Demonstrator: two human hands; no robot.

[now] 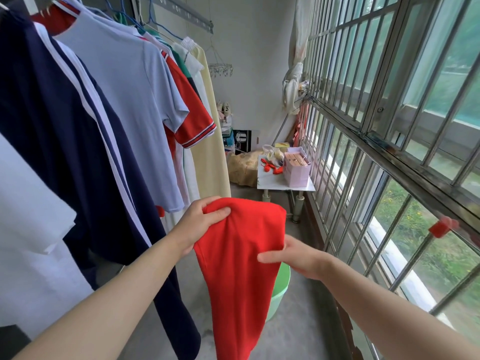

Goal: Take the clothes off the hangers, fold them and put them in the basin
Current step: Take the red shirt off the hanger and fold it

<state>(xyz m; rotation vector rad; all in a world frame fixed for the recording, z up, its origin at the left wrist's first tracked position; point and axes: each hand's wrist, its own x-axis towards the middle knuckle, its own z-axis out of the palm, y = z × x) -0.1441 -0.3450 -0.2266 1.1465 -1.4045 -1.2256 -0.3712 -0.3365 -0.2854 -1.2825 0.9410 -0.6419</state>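
Currently, both forearms reach forward, above and in front of the basin (281,284). The left hand (200,224) is raised higher, up and to the left of the basin. Its thumb and curled fingers bunch and grip the top left corner of the red garment (233,268). The right hand (296,258) sits lower, just above the basin rim. Its thumb lies flat across the front of the cloth and its fingers pass behind the right edge, pinching it.

The red garment hangs as a narrow strip directly in front of the basin and covers most of it. Its long axis runs vertically: the rounded top edge spans between the two hands, and the lower end points down past the bottom of the view.

The basin is green and stands on the concrete floor. Only its right rim and wall show beside the cloth, so its contents cannot be determined.

Left of the basin, a navy shirt (65,152) and a light blue shirt (124,100) hang on hangers. Beyond the basin, a small table (270,183) carries a pink bag (296,167).
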